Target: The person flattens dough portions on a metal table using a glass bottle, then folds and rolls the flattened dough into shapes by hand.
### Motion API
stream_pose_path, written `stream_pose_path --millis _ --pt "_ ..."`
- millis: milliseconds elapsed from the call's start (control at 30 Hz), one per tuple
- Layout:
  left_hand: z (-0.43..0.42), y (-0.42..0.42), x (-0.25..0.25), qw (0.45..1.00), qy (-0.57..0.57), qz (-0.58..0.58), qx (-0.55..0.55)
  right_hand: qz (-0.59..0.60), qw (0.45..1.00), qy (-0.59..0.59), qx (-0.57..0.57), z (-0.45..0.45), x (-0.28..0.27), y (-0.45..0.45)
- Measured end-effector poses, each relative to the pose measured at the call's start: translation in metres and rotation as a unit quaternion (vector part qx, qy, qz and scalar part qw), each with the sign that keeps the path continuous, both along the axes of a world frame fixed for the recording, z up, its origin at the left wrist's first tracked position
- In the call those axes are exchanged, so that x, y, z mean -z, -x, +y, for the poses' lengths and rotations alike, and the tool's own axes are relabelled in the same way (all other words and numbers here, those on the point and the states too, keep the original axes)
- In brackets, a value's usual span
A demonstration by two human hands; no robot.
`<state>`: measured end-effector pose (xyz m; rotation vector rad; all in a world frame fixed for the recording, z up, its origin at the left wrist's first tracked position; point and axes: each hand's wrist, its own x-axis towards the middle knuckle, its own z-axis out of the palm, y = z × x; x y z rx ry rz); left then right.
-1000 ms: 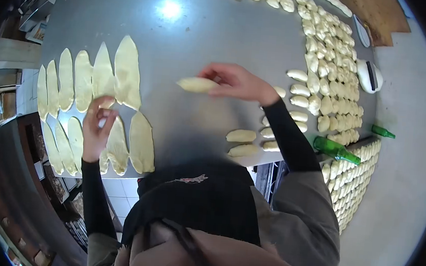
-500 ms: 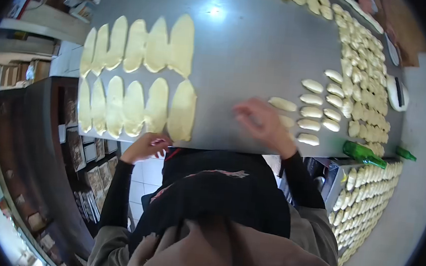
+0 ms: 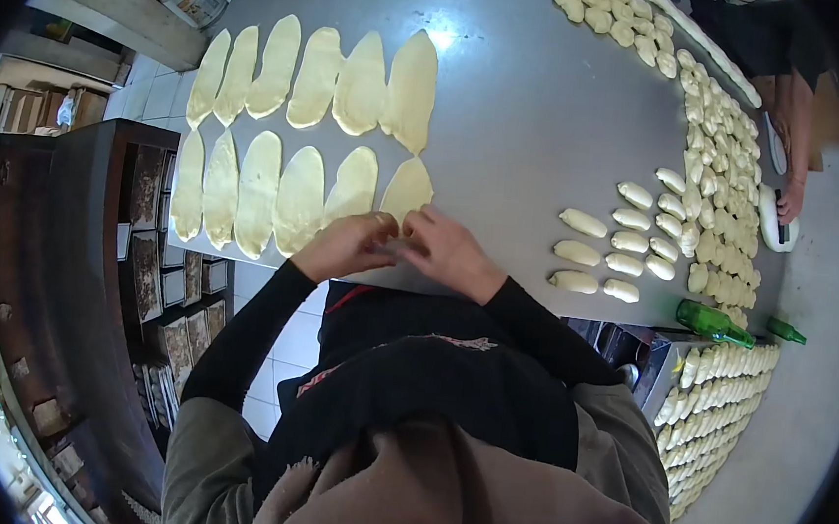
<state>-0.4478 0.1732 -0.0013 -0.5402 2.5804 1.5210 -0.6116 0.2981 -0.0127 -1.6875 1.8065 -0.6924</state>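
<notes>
My left hand (image 3: 350, 244) and my right hand (image 3: 448, 254) meet at the table's near edge, over the lower end of a flat dough piece (image 3: 408, 184). The fingers of both are pinched together at that end; the dough between them is mostly hidden. Flattened long dough pieces (image 3: 259, 190) lie in two rows to the left, with the far row (image 3: 316, 77) above. Small rolled dough pieces (image 3: 577, 252) sit in short columns to the right of my hands.
Many dough lumps (image 3: 720, 197) cover the table's right side, by a green bottle (image 3: 715, 323). Another bottle (image 3: 787, 330) and a tray of rolls (image 3: 713, 413) are beyond. A co-worker's hand (image 3: 790, 204) touches a white object (image 3: 774, 219) with a black handle.
My right hand has let go of its rolled piece, which is now with the others, and has moved left to join my left hand. A co-worker's arm has appeared at the upper right.
</notes>
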Motion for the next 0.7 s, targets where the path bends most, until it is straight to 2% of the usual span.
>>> stream_pose_path --millis 33,167,200,267,333,367,500,533,667,700 --pt "-0.006 0.002 0.003 1.000 0.003 0.005 0.001 0.005 1.000 0.003 0.001 -0.004 0.003 0.005" --pt "-0.044 0.017 0.025 0.992 -0.023 0.067 -0.106 -0.076 0.993 0.057 0.066 -0.029 0.027 0.042" --pt "-0.046 0.018 0.022 0.991 -0.020 0.073 -0.108 -0.026 0.992 0.078 0.091 -0.030 0.021 0.048" --pt "-0.037 0.017 0.014 0.998 0.038 0.044 -0.031 0.025 0.988 0.100 0.119 -0.025 0.013 0.042" --pt "-0.029 0.018 0.010 0.995 0.093 0.014 0.046 0.046 0.998 0.015 0.032 -0.019 0.012 0.024" --pt "-0.034 0.021 0.013 0.995 0.093 0.017 0.045 0.049 0.998 0.015 0.032 -0.022 0.012 0.030" --pt "-0.067 0.036 0.033 0.993 -0.043 0.051 -0.098 -0.134 0.990 0.050 0.021 -0.044 0.024 0.060" --pt "-0.067 0.036 0.032 0.993 -0.043 0.051 -0.100 -0.135 0.989 0.050 0.019 -0.045 0.025 0.058" --pt "-0.053 0.039 0.023 0.990 0.106 0.061 0.067 -0.032 0.997 0.065 0.009 -0.039 0.024 0.043" --pt "-0.055 0.041 0.023 0.990 0.107 0.062 0.066 -0.031 0.997 0.066 0.008 -0.041 0.023 0.048"
